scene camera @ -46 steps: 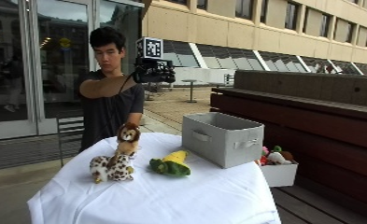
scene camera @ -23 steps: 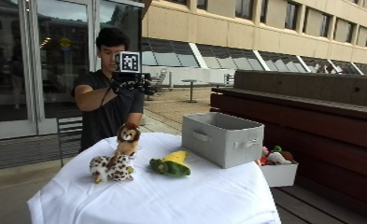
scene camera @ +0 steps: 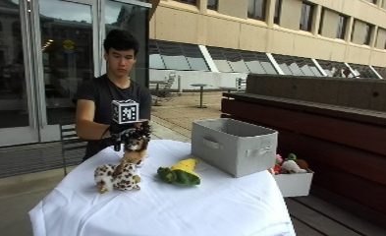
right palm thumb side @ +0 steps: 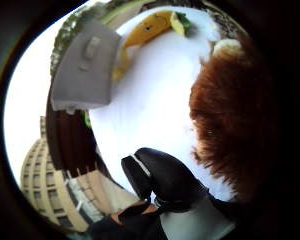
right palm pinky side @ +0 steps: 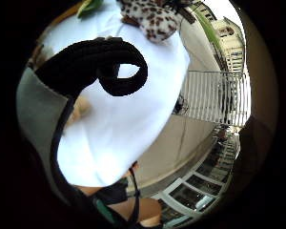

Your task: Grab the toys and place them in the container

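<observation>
Gloved right hand (scene camera: 130, 134), grip state unclear, sits atop the brown plush toy (scene camera: 135, 150); grey container (scene camera: 235, 145) contents hidden.

Close to the palm, a brown furry toy (right palm thumb side: 230, 120) fills the three o'clock side. Black gloved fingers (right palm thumb side: 165, 177) curl at six o'clock over a white tablecloth (right palm thumb side: 155, 100). A grey container (right palm thumb side: 85, 67) sits at ten o'clock, beside a yellow toy (right palm thumb side: 147, 27) at twelve.

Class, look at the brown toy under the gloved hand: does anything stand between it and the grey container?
Nothing visible does. The gloved hand is at the brown toy; only bare tablecloth leads to the grey container, with the corn toy lying nearer the front.
</observation>
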The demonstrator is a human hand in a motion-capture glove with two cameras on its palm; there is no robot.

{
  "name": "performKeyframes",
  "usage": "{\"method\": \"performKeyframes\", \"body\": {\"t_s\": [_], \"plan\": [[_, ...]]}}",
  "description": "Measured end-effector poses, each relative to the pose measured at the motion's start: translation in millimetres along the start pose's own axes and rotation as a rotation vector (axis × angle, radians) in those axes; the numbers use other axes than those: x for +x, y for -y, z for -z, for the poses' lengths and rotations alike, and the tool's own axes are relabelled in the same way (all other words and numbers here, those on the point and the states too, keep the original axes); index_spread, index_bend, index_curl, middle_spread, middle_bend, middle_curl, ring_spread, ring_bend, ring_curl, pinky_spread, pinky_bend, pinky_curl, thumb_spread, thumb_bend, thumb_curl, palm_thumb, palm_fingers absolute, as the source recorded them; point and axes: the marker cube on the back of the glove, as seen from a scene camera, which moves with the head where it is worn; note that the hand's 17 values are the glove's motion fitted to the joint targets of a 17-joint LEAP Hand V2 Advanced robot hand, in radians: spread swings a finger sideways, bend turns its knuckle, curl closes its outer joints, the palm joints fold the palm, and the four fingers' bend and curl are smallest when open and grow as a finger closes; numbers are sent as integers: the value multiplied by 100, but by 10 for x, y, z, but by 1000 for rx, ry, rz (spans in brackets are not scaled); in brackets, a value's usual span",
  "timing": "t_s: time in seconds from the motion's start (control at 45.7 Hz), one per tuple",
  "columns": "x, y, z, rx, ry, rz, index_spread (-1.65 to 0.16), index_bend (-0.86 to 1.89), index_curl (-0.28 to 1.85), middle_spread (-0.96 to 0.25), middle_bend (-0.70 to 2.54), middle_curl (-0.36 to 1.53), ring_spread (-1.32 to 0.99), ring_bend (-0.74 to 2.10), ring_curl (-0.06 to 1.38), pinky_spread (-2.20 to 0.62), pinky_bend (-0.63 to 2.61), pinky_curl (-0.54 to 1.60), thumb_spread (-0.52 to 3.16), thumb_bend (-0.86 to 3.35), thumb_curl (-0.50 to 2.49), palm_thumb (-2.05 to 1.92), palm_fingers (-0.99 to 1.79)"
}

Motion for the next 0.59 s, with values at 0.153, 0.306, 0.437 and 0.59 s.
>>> {"method": "performKeyframes", "body": {"t_s": [0.153, 0.306, 0.437, 0.59], "plan": [[28, -156, -389, -108, -15, 163, -30, -2, 8, -7, 13, 23, -7, 49, 32, 1, 141, 48, 104, 3, 16, 9, -13], [-40, -178, -569, -72, -120, 154, -30, -6, 2, -6, 10, 21, -15, 100, 45, -24, 165, 50, 113, 30, 28, 56, 16], [-17, -24, -575, 32, -126, -21, -32, 9, 1, -11, 25, 24, -28, 128, 49, -36, 152, 42, 109, 34, 34, 67, 51], [-23, -137, -464, -65, -69, 59, -34, 17, 3, -19, 53, 35, -36, 121, 48, -43, 127, 35, 99, 37, 42, 80, 76]]}}
